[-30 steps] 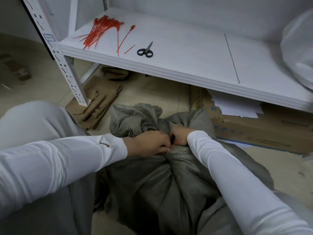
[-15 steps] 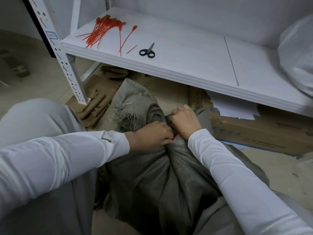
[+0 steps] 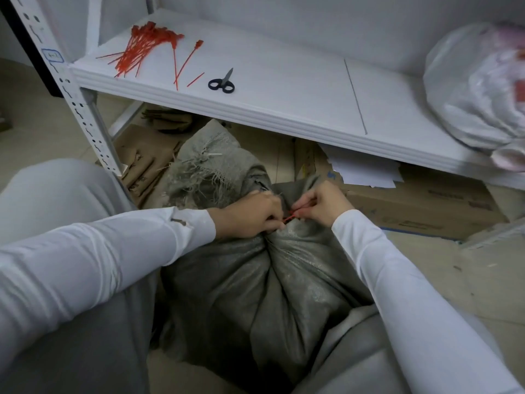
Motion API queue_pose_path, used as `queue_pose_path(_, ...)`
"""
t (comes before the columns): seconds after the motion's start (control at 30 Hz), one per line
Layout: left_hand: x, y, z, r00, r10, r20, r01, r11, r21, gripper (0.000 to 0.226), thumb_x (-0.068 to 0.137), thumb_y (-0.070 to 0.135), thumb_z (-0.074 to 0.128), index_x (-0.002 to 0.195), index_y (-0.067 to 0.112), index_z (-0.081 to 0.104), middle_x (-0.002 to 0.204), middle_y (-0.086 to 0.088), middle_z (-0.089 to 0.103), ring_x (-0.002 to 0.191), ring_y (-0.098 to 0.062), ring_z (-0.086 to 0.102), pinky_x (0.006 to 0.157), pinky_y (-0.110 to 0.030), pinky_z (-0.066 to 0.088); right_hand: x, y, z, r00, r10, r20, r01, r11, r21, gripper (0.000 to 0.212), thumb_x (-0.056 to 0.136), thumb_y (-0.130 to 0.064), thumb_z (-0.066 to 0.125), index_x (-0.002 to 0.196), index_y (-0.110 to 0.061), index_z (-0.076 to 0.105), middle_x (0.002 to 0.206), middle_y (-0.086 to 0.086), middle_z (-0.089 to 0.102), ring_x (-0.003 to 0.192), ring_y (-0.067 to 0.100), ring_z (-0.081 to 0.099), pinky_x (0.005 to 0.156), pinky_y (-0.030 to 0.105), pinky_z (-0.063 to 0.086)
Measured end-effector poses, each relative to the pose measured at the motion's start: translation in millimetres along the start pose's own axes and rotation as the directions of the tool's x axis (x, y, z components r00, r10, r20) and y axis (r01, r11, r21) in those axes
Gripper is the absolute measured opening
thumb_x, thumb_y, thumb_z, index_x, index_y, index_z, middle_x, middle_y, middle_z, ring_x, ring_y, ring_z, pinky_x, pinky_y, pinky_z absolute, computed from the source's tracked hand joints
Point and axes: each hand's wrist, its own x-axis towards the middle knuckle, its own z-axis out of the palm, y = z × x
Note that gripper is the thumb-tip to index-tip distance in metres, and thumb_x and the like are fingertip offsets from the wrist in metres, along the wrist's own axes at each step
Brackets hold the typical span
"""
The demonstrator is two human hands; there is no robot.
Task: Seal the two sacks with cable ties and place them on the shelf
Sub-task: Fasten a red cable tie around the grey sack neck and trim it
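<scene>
A grey woven sack [image 3: 255,294] stands on the floor between my knees, its neck bunched together and its frayed top flopped to the far left. My left hand [image 3: 250,214] clamps the gathered neck. My right hand [image 3: 321,203] pinches a red cable tie [image 3: 289,218] that runs between both hands at the neck. A white sack [image 3: 477,89] lies on the white shelf [image 3: 284,118] at the far right. A pile of red cable ties [image 3: 142,46] lies at the shelf's left end.
Black-handled scissors [image 3: 222,82] lie on the shelf beside the ties. The perforated shelf post [image 3: 82,109] stands at the left. Under the shelf are flattened cardboard [image 3: 145,163], a cardboard box [image 3: 420,206] and loose white papers [image 3: 366,172].
The sack's frayed top rose and fell over to the far left. My right hand shifted from grasping the neck to pinching the red tie beside my left hand.
</scene>
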Motion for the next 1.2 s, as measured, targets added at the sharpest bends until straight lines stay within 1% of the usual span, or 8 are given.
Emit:
queue_pose_path(0.23,-3.0,16.9,-6.9,0.999,-0.012,0.031,0.011,0.999,0.051,0.029,0.095,0.039,0.050,0.078,0.019,0.062,0.099,0.001,0.058,0.100,-0.018,0.048,0.092,-0.034,0.030,-28.1,6.4,-6.2,0.999,-0.037,0.039,0.036,0.998,0.048,0.030,0.074,0.001,0.077,0.098,-0.017,0.076,0.085,-0.002,0.073,0.077,0.003,0.065,0.080,0.016,0.049)
queue_pose_path(0.37,-10.4,22.0,-9.5,0.999,0.006,0.038,-0.010,0.994,0.107,0.028,0.097,0.037,0.048,0.083,0.018,0.063,0.103,0.000,0.057,0.103,-0.019,0.046,0.092,-0.035,0.029,-35.4,6.4,-1.0,0.995,-0.094,-0.045,0.097,0.994,0.049,0.025,0.081,-0.001,0.071,0.102,-0.014,0.074,0.079,0.000,0.073,0.071,-0.001,0.064,0.075,0.009,0.046)
queue_pose_path(0.47,-15.3,24.2,-11.1,1.000,0.008,0.021,-0.011,0.993,0.121,0.030,0.096,0.037,0.048,0.084,0.015,0.064,0.102,0.001,0.056,0.102,-0.018,0.045,0.090,-0.034,0.029,-39.8,5.7,3.4,0.991,-0.092,-0.097,0.108,0.979,0.173,0.022,0.088,-0.001,0.063,0.108,-0.005,0.070,0.075,0.005,0.072,0.065,0.003,0.067,0.073,0.011,0.050)
queue_pose_path(0.73,-22.0,32.3,-15.6,0.994,-0.080,-0.080,0.081,0.997,0.001,0.032,0.099,0.037,0.040,0.084,0.020,0.062,0.101,0.005,0.057,0.102,-0.015,0.043,0.085,-0.030,0.023,-41.2,0.8,10.5,0.996,0.007,-0.089,0.046,0.812,0.582,0.016,0.095,-0.003,0.055,0.102,0.004,0.067,0.081,0.020,0.071,0.063,0.017,0.071,0.064,0.024,0.059)
queue_pose_path(0.87,-14.9,35.5,-11.4,0.981,-0.116,-0.154,0.102,0.990,-0.093,0.032,0.096,0.043,0.038,0.072,0.029,0.053,0.095,0.009,0.056,0.096,-0.011,0.043,0.089,-0.035,0.030,-39.0,-5.8,9.7,0.992,0.110,-0.060,-0.036,0.709,0.705,0.023,0.097,-0.010,0.054,0.087,0.006,0.067,0.062,0.016,0.067,0.052,0.018,0.066,0.057,0.026,0.059)
queue_pose_path(0.97,-8.9,36.6,-13.6,0.950,-0.100,-0.295,0.030,0.972,-0.235,0.035,0.092,0.045,0.039,0.065,0.027,0.052,0.088,0.012,0.053,0.090,-0.007,0.042,0.086,-0.034,0.035,-36.1,-8.2,4.5,0.987,0.157,-0.025,-0.078,0.616,0.784,0.029,0.098,-0.016,0.053,0.085,0.007,0.065,0.060,0.017,0.066,0.050,0.021,0.064,0.054,0.027,0.059)
queue_pose_path(1.07,-6.6,39.4,-21.6,0.934,-0.043,-0.354,-0.079,0.943,-0.323,0.038,0.095,0.035,0.044,0.063,0.019,0.059,0.073,0.011,0.059,0.078,-0.007,0.049,0.079,-0.026,0.037,-33.0,-7.5,0.4,0.984,0.180,-0.013,-0.099,0.598,0.795,0.031,0.098,-0.019,0.054,0.083,0.006,0.064,0.060,0.016,0.068,0.051,0.021,0.067,0.050,0.025,0.057)
queue_pose_path(1.2,-6.4,41.3,-21.7,0.964,-0.067,-0.259,-0.048,0.909,-0.415,0.044,0.098,0.026,0.048,0.058,0.013,0.060,0.051,0.008,0.057,0.057,-0.010,0.055,0.069,-0.014,0.038,-29.1,-7.5,-2.4,0.984,0.177,-0.021,-0.101,0.654,0.749,0.030,0.097,-0.021,0.056,0.078,0.001,0.066,0.061,0.017,0.068,0.049,0.019,0.065,0.049,0.024,0.056)
